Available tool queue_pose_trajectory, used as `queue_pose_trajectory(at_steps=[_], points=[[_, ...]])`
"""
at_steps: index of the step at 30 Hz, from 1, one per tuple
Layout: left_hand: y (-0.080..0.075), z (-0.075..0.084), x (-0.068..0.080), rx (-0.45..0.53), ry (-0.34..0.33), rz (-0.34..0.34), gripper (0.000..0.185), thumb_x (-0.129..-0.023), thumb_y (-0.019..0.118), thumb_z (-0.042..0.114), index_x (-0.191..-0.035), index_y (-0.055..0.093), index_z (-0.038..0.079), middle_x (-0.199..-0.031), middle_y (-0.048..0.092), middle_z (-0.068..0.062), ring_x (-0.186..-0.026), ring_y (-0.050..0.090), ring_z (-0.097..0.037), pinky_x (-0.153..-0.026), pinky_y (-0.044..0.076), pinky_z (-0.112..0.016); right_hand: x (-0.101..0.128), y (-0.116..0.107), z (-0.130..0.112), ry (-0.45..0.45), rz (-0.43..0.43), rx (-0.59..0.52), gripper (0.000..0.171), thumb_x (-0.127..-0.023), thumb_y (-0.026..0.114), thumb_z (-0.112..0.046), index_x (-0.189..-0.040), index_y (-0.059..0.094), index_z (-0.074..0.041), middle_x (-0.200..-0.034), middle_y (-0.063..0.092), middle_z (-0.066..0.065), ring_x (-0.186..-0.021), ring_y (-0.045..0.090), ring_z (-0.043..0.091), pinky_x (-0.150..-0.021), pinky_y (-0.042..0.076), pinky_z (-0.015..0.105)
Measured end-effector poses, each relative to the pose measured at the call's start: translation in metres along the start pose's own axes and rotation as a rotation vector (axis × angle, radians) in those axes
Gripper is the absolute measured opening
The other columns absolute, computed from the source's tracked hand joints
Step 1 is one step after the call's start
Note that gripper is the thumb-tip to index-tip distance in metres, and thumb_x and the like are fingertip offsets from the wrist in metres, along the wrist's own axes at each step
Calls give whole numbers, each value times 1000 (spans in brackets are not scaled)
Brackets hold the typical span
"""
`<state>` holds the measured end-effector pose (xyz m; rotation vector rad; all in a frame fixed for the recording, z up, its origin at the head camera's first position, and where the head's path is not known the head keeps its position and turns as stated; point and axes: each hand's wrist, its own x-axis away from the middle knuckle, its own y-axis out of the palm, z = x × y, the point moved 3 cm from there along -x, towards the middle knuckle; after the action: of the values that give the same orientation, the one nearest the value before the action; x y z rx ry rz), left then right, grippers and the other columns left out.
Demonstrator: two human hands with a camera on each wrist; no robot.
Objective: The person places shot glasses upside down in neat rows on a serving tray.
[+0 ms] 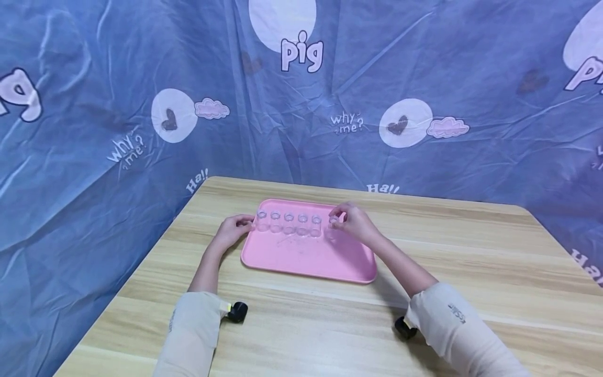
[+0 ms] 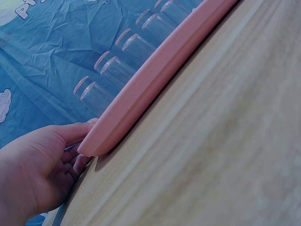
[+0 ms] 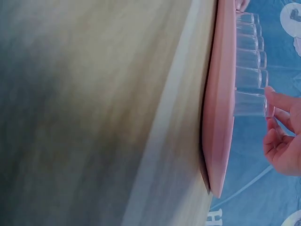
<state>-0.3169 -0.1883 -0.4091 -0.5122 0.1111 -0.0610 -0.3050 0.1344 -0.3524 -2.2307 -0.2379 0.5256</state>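
Grip state: the right hand [image 1: 356, 222] pinches the end cup [image 1: 333, 223] by its rim between fingertips [image 3: 277, 100] and thumb, at the 3 o'clock end of a row of clear cups [image 1: 289, 222] standing upright on the pink tray [image 1: 311, 262]. The left hand [image 1: 232, 230] rests its fingers against the tray's 9 o'clock edge, beside the first cup [image 1: 261, 220]; whether it clasps the rim cannot be told. The tray sits centrally on the bench [image 1: 471, 272]. Recommended practice: keep the pinched cup vertical, just beside its neighbour, and steady the tray against sliding.
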Motion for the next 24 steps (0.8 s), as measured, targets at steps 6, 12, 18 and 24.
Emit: queue_pose_trajectory(at_steps=[6,12,18,24], points=[[-2,2,0,1,-3,3,34,-86,61,7,-116,58,-7,-99,61,-19,-91,54,-28,-82,43,-35,-2,5,-1,-11,11,64,19,-74,74,-6,-92,68,-3,-88,57,7,-73,56,21,-65,46,33],[-3,2,1,1,7,3,34,-86,60,6,-116,57,-8,-99,61,-20,-92,54,-30,-82,43,-36,-5,7,-1,-14,3,74,19,-74,74,-7,-92,68,-4,-88,58,8,-73,56,20,-65,46,32],[-3,1,0,4,-13,2,34,-86,60,6,-116,57,-8,-99,61,-19,-94,54,-30,-85,42,-37,-7,7,0,17,-12,52,19,-75,73,-7,-93,67,-5,-90,58,8,-73,55,20,-65,46,32],[-2,6,0,2,-1,-8,34,-86,59,6,-117,57,-8,-99,60,-19,-94,53,-31,-86,42,-39,-8,7,-2,24,-16,41,20,-75,72,-5,-94,67,-3,-90,57,9,-75,55,21,-64,46,31]])
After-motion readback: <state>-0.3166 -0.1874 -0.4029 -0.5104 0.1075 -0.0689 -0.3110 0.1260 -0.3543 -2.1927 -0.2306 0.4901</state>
